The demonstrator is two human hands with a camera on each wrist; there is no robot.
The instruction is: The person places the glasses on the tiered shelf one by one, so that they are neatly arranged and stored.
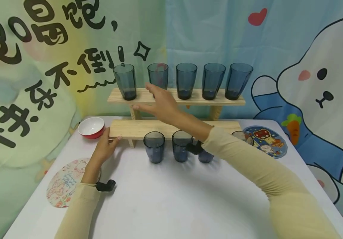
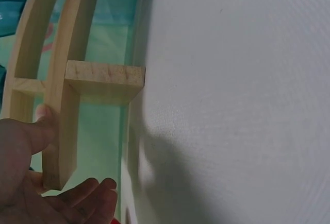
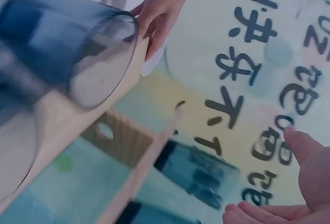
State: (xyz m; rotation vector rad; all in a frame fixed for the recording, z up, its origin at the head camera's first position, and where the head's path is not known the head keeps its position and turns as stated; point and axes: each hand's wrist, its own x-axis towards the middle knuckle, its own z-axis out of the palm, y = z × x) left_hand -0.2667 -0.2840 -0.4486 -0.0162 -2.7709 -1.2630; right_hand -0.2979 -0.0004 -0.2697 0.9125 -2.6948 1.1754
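A two-tier wooden shelf (image 1: 120,127) stands at the back of the table. My left hand (image 1: 105,149) holds the left end of its lower board, thumb and a finger on the wood and the other fingers loose in the left wrist view. Several tall blue glasses (image 1: 186,81) stand upright in a row on the upper board (image 1: 141,96). My right hand (image 1: 165,104) is raised before the second tall glass from the left, fingers straight, thumb spread, holding nothing. Several short blue glasses (image 1: 154,147) stand in front of the lower board, some partly hidden by my right arm.
A red bowl (image 1: 91,127) with a white inside sits left of the shelf. Round patterned mats lie at the left (image 1: 65,186) and at the right (image 1: 276,146). Behind the table (image 1: 171,205) hangs a printed curtain (image 1: 207,30).
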